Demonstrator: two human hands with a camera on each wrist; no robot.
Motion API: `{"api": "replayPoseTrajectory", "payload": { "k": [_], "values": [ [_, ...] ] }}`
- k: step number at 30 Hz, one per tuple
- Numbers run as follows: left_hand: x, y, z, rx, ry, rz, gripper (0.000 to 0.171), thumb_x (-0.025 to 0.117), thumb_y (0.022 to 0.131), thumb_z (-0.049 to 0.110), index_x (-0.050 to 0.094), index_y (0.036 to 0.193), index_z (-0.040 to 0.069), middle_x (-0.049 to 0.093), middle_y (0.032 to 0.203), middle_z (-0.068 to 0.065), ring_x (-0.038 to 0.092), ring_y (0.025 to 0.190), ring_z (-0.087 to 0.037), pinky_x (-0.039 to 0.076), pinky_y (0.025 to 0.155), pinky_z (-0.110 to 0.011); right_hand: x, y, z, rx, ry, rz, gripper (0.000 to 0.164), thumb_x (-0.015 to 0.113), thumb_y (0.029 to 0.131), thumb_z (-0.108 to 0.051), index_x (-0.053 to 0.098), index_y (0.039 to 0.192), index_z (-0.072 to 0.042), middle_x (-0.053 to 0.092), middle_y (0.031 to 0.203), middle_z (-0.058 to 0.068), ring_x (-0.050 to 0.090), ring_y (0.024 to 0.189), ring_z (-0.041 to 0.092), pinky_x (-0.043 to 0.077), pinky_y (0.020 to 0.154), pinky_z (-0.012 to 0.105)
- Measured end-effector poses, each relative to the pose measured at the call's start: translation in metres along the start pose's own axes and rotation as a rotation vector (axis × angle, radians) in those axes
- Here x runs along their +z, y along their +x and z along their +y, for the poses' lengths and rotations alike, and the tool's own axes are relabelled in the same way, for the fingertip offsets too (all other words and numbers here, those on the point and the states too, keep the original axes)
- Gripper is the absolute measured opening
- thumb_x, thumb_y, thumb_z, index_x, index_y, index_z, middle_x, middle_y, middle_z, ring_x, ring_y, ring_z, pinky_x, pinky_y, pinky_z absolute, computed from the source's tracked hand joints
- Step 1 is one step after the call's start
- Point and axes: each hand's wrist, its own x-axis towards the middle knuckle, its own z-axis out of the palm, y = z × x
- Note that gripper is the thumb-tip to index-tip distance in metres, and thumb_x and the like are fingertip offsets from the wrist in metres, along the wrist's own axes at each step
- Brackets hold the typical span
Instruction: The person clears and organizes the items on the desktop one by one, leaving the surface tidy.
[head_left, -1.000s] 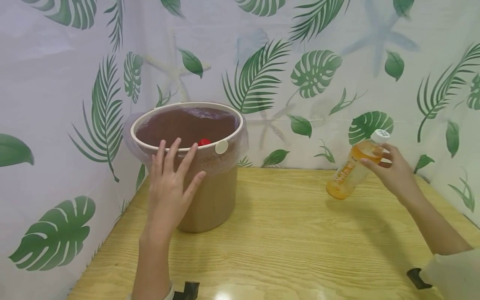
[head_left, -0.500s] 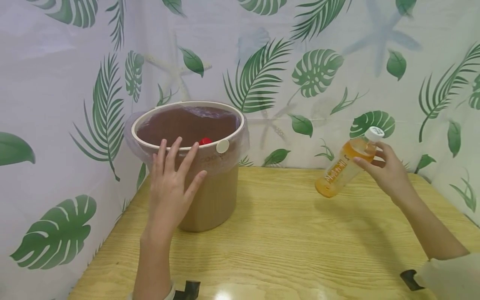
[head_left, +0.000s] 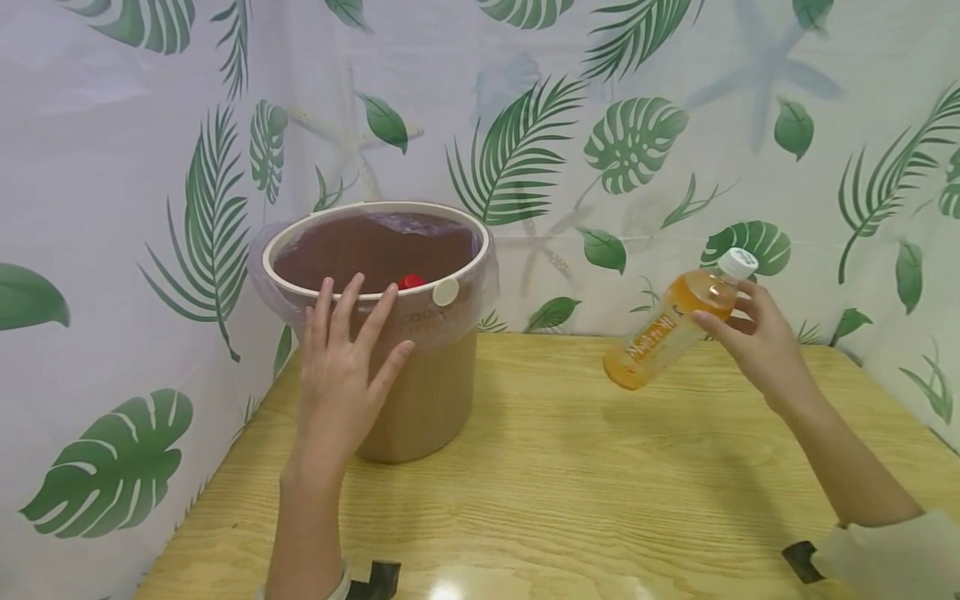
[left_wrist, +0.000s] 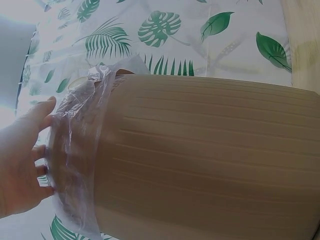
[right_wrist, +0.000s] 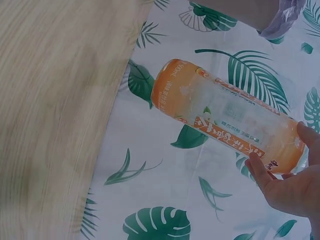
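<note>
A brown trash can (head_left: 420, 400) with a cream rim and a thin clear liner bag (left_wrist: 80, 130) stands at the left of the table. My left hand (head_left: 335, 375) rests with spread, straight fingers on the near side of its rim. Inside the can, a red object (head_left: 411, 282) shows just past the rim. On the right, my right hand (head_left: 757, 346) grips a plastic drink bottle (head_left: 663, 329) near its neck, thumb on one side and fingers on the other. The bottle has an orange label and a white cap, and it tilts with its base down to the left, above the table.
The wood-grain table (head_left: 570, 500) runs up to a white, leaf-printed backdrop (head_left: 525, 150) at the back and sides. Black wrist mounts (head_left: 802, 561) show at the cuffs.
My right hand has carried the bottle leftward, nearer the trash can, and the bottle leans over more. My left hand stays in place on the rim.
</note>
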Motion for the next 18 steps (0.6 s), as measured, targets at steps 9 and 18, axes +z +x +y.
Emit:
{"api": "replayPoseTrajectory", "payload": {
  "k": [9,18],
  "values": [
    [0.001,0.0,0.0,0.004,-0.001,0.007,0.058,0.033,0.095,0.053,0.04,0.14,0.019,0.024,0.146,-0.011,0.003,0.137,-0.027,0.004,0.109,-0.046,0.011,-0.002,-0.011,-0.012,0.085,0.027,0.067,0.055,0.092,-0.033,0.02,0.145,-0.014,0.035,0.136,0.017,0.048,0.106,0.009,0.041,0.075,0.008],
    [0.0,0.0,0.0,-0.004,-0.001,-0.002,0.058,0.034,0.095,0.053,0.039,0.14,0.019,0.024,0.146,-0.011,0.002,0.137,-0.026,0.003,0.109,-0.046,0.021,-0.002,-0.02,-0.034,0.239,0.064,0.063,0.057,0.092,-0.026,0.023,0.143,-0.015,0.037,0.135,0.017,0.051,0.104,0.007,0.044,0.079,0.011]
  ]
}}
